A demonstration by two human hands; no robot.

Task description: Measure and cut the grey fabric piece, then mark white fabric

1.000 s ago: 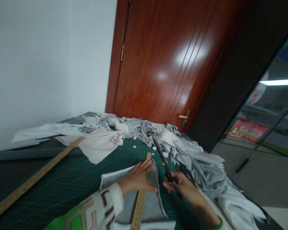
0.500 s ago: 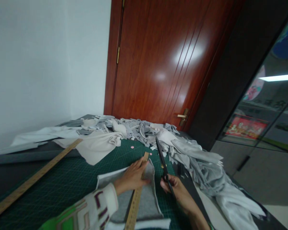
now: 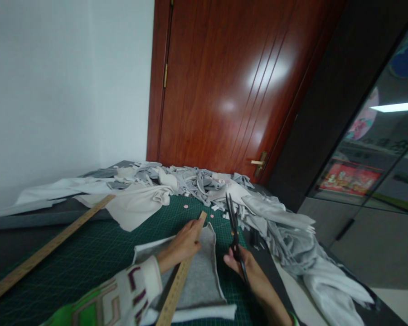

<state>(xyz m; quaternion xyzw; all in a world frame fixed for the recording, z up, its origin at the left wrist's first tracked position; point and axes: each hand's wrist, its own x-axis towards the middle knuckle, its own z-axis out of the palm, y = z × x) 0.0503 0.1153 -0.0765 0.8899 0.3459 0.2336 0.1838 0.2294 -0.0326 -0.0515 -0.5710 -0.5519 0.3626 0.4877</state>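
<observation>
A grey fabric piece [image 3: 200, 276] lies on the green cutting mat [image 3: 88, 258]. Across it runs a short wooden ruler [image 3: 177, 283]. My left hand [image 3: 180, 246] is closed on the ruler's far end, fingers over the wood. My right hand [image 3: 245, 269] grips black scissors [image 3: 234, 231] just right of the fabric. Their blades point away from me and look nearly closed.
A long wooden ruler [image 3: 44, 253] lies diagonally on the mat's left side. A heap of white and grey fabric scraps [image 3: 197, 181] covers the far and right table edge. Behind stand a brown door [image 3: 231, 86] and white wall.
My left hand shifted left from the fabric's edge onto the ruler and swung its far end left. The scissors rose more upright and moved slightly left.
</observation>
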